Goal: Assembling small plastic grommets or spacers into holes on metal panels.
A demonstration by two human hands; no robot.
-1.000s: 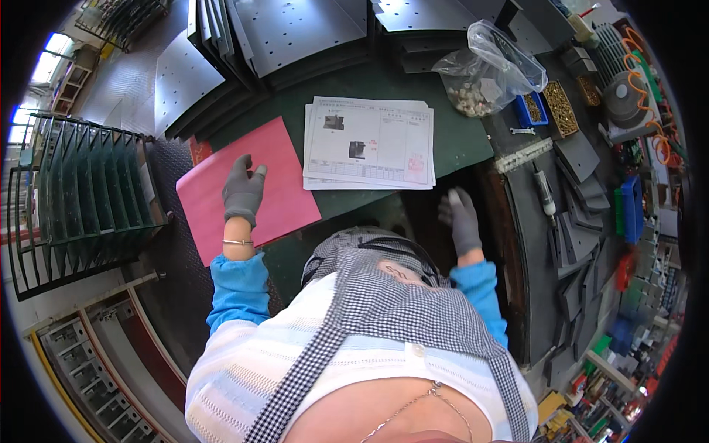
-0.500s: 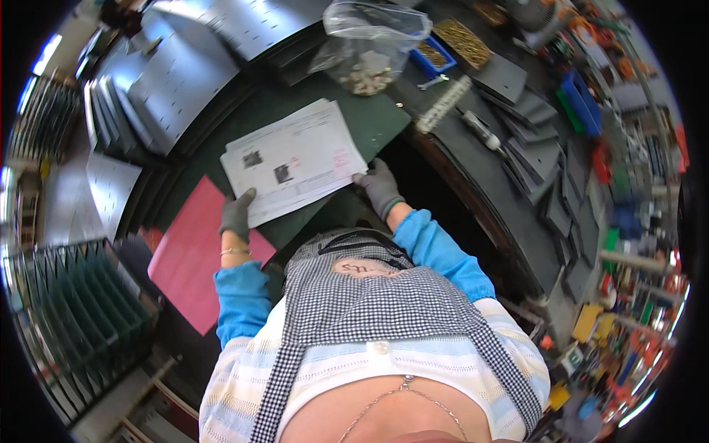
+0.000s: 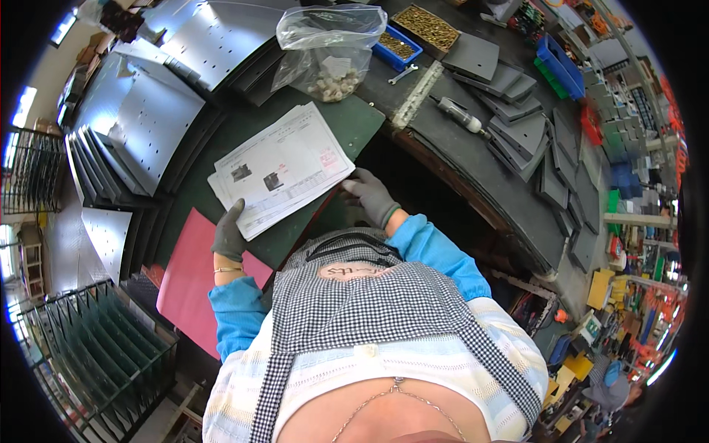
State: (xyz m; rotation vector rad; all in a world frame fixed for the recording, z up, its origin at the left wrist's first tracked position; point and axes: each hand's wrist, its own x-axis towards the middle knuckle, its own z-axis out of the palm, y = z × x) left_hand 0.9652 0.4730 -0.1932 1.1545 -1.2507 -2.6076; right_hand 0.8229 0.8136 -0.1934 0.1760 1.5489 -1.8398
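A stack of printed paper sheets [image 3: 295, 159], with two small dark pictures and red marks on the top one, lies tilted over a dark green work surface [image 3: 362, 122]. My left hand [image 3: 230, 232], in a grey glove, holds the near left edge, its thumb up along the sheets and its other fingers mostly hidden. At the right corner my right hand [image 3: 373, 198], also gloved in grey, pinches the stack with bent fingers showing just below the edge. A pink sheet [image 3: 193, 277] lies beside and partly behind my left wrist.
Beyond the papers stands a clear plastic bag [image 3: 332, 70] of small pale pieces. Past it are a blue tray [image 3: 399, 48] and a box [image 3: 425, 29] of brass-coloured parts, a wrench [image 3: 402, 74] and a power screwdriver [image 3: 458, 114]. Grey plates [image 3: 521, 136] lie right; metal panels [image 3: 148, 125] stand left.
The view has turned, so the bench and its things sit farther left. The papers tilt a little more, and more of my right hand's fingers shows below their edge.
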